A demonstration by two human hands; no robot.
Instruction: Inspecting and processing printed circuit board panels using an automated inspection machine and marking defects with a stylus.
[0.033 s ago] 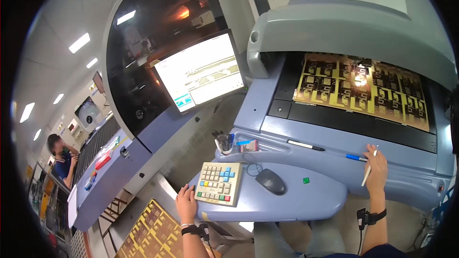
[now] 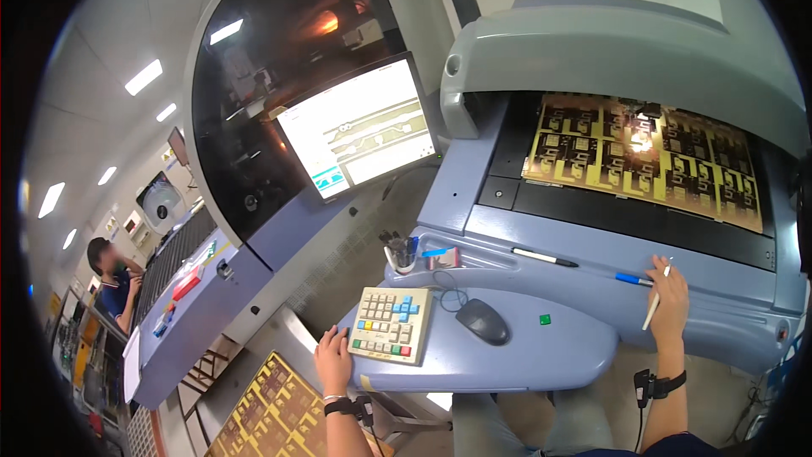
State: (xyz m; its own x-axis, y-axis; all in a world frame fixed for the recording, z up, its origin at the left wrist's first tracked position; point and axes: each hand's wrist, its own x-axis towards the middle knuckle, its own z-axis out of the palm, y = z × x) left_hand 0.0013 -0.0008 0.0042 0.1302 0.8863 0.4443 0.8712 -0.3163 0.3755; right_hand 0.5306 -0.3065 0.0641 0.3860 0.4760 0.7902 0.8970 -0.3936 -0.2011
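Note:
My left hand (image 2: 334, 361) rests on the blue-grey console ledge (image 2: 524, 364), its fingertips at the left edge of a beige keypad (image 2: 387, 326) with coloured keys. Nothing shows in that hand. My right hand (image 2: 669, 298) is closed around a slim white pen-like stick (image 2: 650, 313), held at the machine's front edge. Just left of those fingers lies a blue-and-white pen (image 2: 633, 279). A large brown and yellow circuit panel (image 2: 592, 156) lies flat on the machine bed beyond, lit by a bright spot. The lit monitor (image 2: 359, 131) displays an enlarged track pattern.
A black mouse (image 2: 482, 322) and a small green square (image 2: 545, 320) sit on the ledge. Behind them are a pen cup (image 2: 403, 256) and a black-and-white marker (image 2: 545, 257). Another panel (image 2: 269, 415) lies lower left. Far left, a person (image 2: 114, 283) sits at another machine.
The whole view has shifted by a few pixels. The pattern on the monitor looks slightly different. Both hands keep their places.

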